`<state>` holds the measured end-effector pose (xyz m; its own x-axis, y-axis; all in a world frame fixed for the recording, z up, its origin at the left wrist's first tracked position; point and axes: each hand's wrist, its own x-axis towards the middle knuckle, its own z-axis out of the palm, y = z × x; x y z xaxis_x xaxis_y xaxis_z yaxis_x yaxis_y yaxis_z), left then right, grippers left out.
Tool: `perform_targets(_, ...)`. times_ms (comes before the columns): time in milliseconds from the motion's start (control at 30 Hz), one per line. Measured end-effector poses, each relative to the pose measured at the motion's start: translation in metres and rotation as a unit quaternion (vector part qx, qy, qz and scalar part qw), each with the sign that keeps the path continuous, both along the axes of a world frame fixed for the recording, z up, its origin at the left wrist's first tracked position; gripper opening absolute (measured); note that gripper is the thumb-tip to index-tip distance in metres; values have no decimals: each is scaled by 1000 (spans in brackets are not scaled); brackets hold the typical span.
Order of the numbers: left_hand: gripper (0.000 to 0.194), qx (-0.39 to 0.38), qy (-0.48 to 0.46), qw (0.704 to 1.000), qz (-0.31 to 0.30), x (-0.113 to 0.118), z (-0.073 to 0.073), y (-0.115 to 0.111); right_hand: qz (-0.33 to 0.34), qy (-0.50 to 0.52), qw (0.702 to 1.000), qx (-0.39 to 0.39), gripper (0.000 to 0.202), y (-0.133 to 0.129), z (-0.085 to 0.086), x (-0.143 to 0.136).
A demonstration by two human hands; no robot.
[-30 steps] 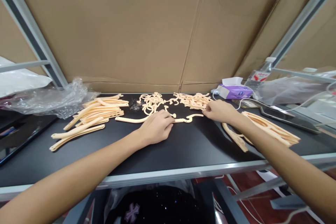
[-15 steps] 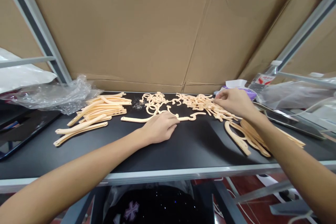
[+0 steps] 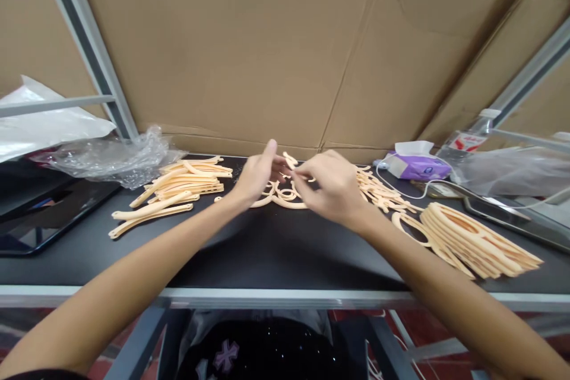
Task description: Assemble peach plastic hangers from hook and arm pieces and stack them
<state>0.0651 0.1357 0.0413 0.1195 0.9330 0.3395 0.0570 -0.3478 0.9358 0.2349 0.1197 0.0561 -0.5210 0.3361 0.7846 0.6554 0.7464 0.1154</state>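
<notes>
Cream in colour, a small piece [image 3: 290,161] was pinched, in the head view, in the right hand [image 3: 332,187] above the black desk [image 3: 285,255]; the left hand [image 3: 256,175], fingers parted, was just beside it, contact unclear. Slender strips [image 3: 189,185] lay heaped at left, curved parts [image 3: 483,240] stacked at right.

Smooth, low-sheen plastic, by its look, forms the pale strips [image 3: 191,184] toward the surface's left edge and the stacked pieces [image 3: 483,243] toward its right, the matt black tabletop [image 3: 285,255] ending in a metal front rail [image 3: 285,295], with glossy crinkled clear film [image 3: 129,157] near the back left corner and dull, creased cardboard [image 3: 231,53] along the back edge.
</notes>
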Motion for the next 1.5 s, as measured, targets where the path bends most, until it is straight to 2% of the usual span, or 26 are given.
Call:
perform_targets(100, 32, 5, -57, 997, 44, -14, 16, 6, 28, -65, 997, 41, 29, 6, -2, -31)
perform_targets(167, 25, 23, -61, 996, 57, -21, 25, 6, 41, -73, 996, 36, 29, 8, -4, -43)
perform_targets(267, 18, 59, -47, 994, 80, -33, 36, 1, 54, -58, 997, -8, 30, 8, -14, -47)
perform_targets(333, 17, 81, -10, 992, 96, -47, 39, -6, 65, -75, 993, -60, 31, 8, -24, -43)
perform_targets(433, 19, 110, 88, 982, 125, -74, 30, -17, 83, -127, 979, -137, 29, 12, -40, -40)
perform_targets(500, 22, 92, 158, 973, 142, -91, 20, -20, 85, -146, 971, -166, 29, 15, -46, -42)
perform_targets(600, 27, 72, 275, 949, 136, -105, 5, -17, 76, -164, 965, -190, 32, 17, -50, -49)
perform_targets(767, 26, 47, 321, 941, 94, -106, -3, -9, 71, -176, 961, -200, 24, 16, -47, -53)
perform_targets(967, 27, 81, 355, 925, 110, -106, 2, -12, 58, -176, 961, -204, 22, 13, -45, -47)
perform_targets(1067, 33, 115, 389, 907, 114, -104, 6, -15, 38, -190, 963, -185, 22, 13, -44, -47)
perform_targets(1200, 35, 135, 422, 892, 89, -104, 5, -16, 12, -230, 960, -158, 21, 11, -41, -46)
perform_targets(1500, 34, 119, 444, 888, 30, -104, 1, -14, -27, -296, 948, -110, 25, 15, -31, -37)
